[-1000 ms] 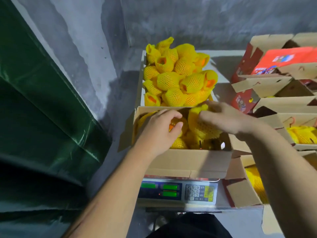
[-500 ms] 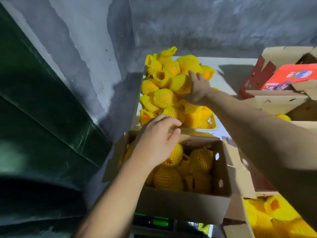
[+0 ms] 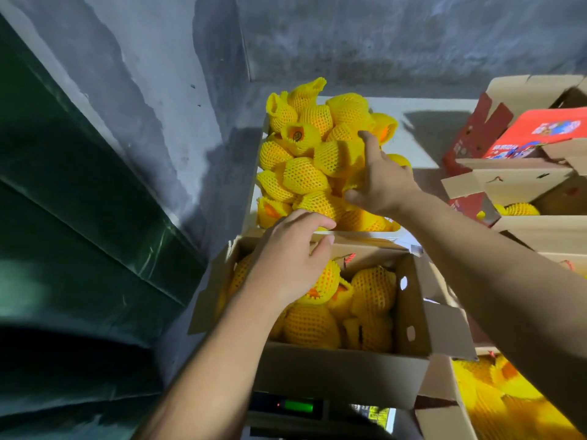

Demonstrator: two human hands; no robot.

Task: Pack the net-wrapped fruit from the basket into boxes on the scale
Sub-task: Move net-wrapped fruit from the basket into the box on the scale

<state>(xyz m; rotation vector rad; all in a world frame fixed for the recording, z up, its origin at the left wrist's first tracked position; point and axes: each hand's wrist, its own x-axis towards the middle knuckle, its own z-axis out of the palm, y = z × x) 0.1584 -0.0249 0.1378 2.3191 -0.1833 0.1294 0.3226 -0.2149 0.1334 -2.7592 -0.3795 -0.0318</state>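
The right hand (image 3: 382,182) reaches into the heap of fruit wrapped in yellow foam net (image 3: 313,160) piled in the white basket (image 3: 254,198) at twelve o'clock; its fingers are spread, the thumb apart, the fingertips buried among the nets, so whether they hold one cannot be told. The left hand (image 3: 290,258) hovers over the open brown cardboard box (image 3: 343,373) at the centre, fingers loosely curled, just above a net-wrapped fruit in the box (image 3: 324,282); contact is unclear. The box sits on the grey digital scale with a green display (image 3: 298,406) at six o'clock. More cardboard boxes (image 3: 521,185) stand at three o'clock.
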